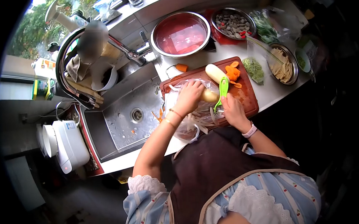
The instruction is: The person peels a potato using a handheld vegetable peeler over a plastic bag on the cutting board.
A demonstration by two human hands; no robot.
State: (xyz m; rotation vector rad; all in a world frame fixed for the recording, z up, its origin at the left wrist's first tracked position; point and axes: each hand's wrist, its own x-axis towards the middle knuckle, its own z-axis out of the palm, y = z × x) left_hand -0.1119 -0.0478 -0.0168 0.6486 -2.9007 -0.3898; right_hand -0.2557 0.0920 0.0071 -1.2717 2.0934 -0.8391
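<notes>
My left hand (pixel 190 96) is wrapped over a pale yellowish root vegetable (pixel 209 96), perhaps a potato, above a clear plastic bag. In my right hand (pixel 234 110) is a bright green peeler (pixel 223 88), its head close to the far end of that vegetable. Whitish peel strips (pixel 199 121) lie on the plastic bag (pixel 183 131) beneath my hands. On the brown cutting board (pixel 248 95) rest a whitish peeled vegetable (pixel 216 73) and orange carrot pieces (pixel 232 72), just beyond the peeler.
A steel sink (pixel 120 114) lies to the left under a faucet (pixel 126 52). Behind the board stand a basin of water (pixel 180 18) and a bowl of dark shellfish-like pieces (pixel 234 25). A bowl of pale strips (pixel 282 65) and a bag of green pieces (pixel 253 70) sit right. An orange stub (pixel 181 67) lies near the sink.
</notes>
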